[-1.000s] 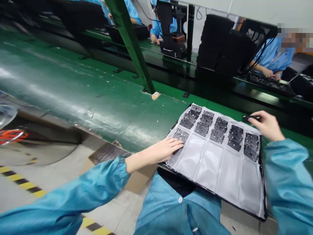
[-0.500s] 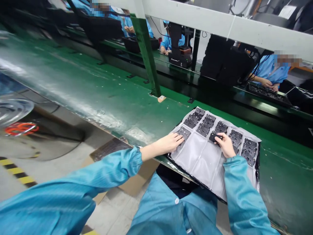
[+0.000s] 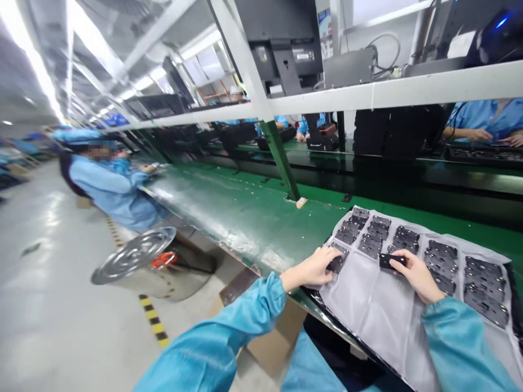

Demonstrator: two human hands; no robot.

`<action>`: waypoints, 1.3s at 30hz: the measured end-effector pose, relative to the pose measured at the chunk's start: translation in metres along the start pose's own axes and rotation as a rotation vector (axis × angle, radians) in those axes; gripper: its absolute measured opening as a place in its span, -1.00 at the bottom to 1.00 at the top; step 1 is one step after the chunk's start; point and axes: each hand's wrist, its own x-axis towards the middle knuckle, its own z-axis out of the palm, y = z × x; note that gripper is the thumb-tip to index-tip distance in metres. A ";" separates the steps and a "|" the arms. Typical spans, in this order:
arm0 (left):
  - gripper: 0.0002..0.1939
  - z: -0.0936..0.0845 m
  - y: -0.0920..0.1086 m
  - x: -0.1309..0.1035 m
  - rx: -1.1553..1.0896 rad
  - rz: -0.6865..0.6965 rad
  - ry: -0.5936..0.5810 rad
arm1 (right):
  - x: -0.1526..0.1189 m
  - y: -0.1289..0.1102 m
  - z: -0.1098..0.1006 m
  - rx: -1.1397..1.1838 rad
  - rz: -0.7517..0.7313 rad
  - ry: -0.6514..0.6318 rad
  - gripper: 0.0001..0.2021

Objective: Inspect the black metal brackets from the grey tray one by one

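Observation:
A tray (image 3: 388, 305) covered in pale translucent sheeting sits at the bench edge before me, with rows of black plastic parts (image 3: 441, 256) in its compartments. My left hand (image 3: 321, 267) is at the tray's left side, its fingers curled over a black plastic part (image 3: 338, 260) with small shiny spots; the thumb is lower, near the edge. My right hand (image 3: 419, 275) pinches a small, smooth black rectangular part (image 3: 389, 262) between thumb and fingers, just over the middle rows. The fingers partly cover both parts.
The green bench (image 3: 245, 218) runs off to the left, where a co-worker (image 3: 110, 179) in blue sits. A green post (image 3: 281, 160) rises behind the tray. A round metal drum (image 3: 159, 272) stands on the floor at left. Other people's hands (image 3: 480, 135) show across the bench.
My view has swung up and to the left, bringing the seated co-worker and ceiling lights in. My left fingers have curled further round their part. The right hand still holds the smooth black part.

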 end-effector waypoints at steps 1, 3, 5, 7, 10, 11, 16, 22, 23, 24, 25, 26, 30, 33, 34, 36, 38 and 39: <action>-0.35 -0.005 0.004 0.001 -0.035 -0.008 0.014 | 0.000 0.000 0.000 -0.002 -0.006 -0.004 -0.64; -0.41 -0.010 0.016 0.012 -0.114 -0.006 0.089 | 0.000 0.000 0.002 -0.009 -0.021 -0.005 -0.65; -0.53 -0.007 0.030 0.039 -0.238 -0.018 0.230 | 0.001 -0.001 0.002 -0.010 -0.031 0.019 -0.64; -0.61 0.006 0.044 0.078 -0.406 -0.071 0.371 | 0.000 -0.003 0.002 0.006 -0.042 0.072 -0.63; -0.60 0.042 0.064 0.137 -0.697 -0.156 0.409 | -0.005 -0.006 0.001 0.050 -0.078 0.166 -0.63; -0.61 0.055 0.071 0.151 -0.782 -0.154 0.369 | -0.006 -0.008 0.001 0.063 -0.091 0.190 -0.64; -0.72 0.104 0.080 0.169 -1.060 -0.179 0.264 | -0.009 -0.006 0.004 0.083 -0.098 0.335 -0.68; -0.72 0.111 0.075 0.160 -1.217 -0.214 0.288 | -0.009 -0.004 0.007 0.072 -0.115 0.438 -0.69; -0.72 0.111 0.077 0.160 -1.209 -0.223 0.320 | -0.009 -0.005 0.006 0.082 -0.120 0.440 -0.70; -0.72 0.111 0.079 0.160 -1.200 -0.232 0.344 | -0.009 -0.006 0.006 0.086 -0.124 0.443 -0.72; -0.72 0.112 0.081 0.160 -1.192 -0.239 0.359 | -0.009 -0.007 0.006 0.083 -0.127 0.447 -0.74; -0.72 0.112 0.083 0.159 -1.186 -0.245 0.368 | -0.010 -0.008 0.005 0.072 -0.126 0.451 -0.74; -0.70 0.114 0.089 0.156 -1.154 -0.245 0.383 | -0.012 -0.009 0.003 0.035 -0.095 0.471 -0.75; -0.71 0.113 0.092 0.154 -1.130 -0.241 0.388 | -0.012 -0.007 0.003 0.035 -0.070 0.471 -0.72; -0.72 0.112 0.093 0.153 -1.123 -0.240 0.390 | -0.012 -0.007 0.003 0.033 -0.067 0.467 -0.71; -0.73 0.110 0.094 0.152 -1.099 -0.234 0.393 | -0.011 -0.005 0.003 0.015 -0.068 0.464 -0.70; -0.74 0.109 0.094 0.152 -1.055 -0.218 0.397 | -0.011 -0.004 0.002 -0.008 -0.071 0.465 -0.70; -0.75 0.109 0.094 0.151 -1.033 -0.211 0.400 | -0.011 -0.004 0.002 -0.020 -0.072 0.466 -0.71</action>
